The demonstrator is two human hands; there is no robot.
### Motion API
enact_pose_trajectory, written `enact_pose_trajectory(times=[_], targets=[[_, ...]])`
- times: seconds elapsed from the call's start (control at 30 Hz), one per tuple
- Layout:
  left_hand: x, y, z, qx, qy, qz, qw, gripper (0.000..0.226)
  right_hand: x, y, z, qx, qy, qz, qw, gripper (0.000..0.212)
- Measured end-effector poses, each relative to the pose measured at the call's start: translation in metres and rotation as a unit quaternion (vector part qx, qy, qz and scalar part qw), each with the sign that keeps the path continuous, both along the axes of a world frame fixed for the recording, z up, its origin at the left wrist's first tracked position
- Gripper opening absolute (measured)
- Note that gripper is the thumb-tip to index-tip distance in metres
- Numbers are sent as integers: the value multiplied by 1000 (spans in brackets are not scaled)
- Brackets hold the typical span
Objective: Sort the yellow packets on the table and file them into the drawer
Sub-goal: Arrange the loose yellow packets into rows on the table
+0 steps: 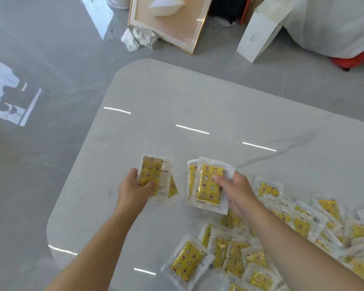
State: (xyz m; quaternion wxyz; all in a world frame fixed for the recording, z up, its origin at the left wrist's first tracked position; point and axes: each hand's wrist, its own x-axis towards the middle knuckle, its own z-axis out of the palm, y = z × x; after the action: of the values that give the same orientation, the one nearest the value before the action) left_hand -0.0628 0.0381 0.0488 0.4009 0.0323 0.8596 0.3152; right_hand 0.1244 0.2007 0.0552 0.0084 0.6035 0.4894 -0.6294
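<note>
Gripped in left hand (135, 189): stack of yellow packets (153, 175); in right hand (233, 190): second stack (208, 185), over counter (198, 101). Loose pile (282, 238) alongside. Likely light, slick, floppy; pinch across sealed clear borders.

Bkgd stuff we can see: glossy grey floor (40, 38) w/ a window reflection on the left, gold-edged frame (177, 30) up top w/ a white cone thing (166, 6) against it, crumpled white wrap (138, 38) right beside its corner, white box (256, 36) marked 97, plastic sheet (332, 22) over smth red (349, 60).
</note>
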Motion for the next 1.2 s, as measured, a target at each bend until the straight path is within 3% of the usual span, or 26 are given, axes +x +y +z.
enact_pose_trajectory(times=[0.17,0.37,0.5,0.7,0.93,1.2], targets=[[-55,43,13,41,4,-29,999,14,-44,50,-1,12,24,-42,999,11],[-127,123,-10,144,-97,-7,985,26,-113,108,-33,39,13,-109,993,6],[-164,182,-32,192,-117,-15,974,28,-154,147,-49,55,9,-124,991,5],[-195,234,-62,107,-3,-75,991,22,-187,188,-68,104,-25,-110,988,8],[-212,247,-67,76,75,-150,983,17,-189,202,-69,123,-54,-91,987,19],[-219,222,-69,1,66,-64,996,11,-164,220,-59,141,-129,-15,981,25]])
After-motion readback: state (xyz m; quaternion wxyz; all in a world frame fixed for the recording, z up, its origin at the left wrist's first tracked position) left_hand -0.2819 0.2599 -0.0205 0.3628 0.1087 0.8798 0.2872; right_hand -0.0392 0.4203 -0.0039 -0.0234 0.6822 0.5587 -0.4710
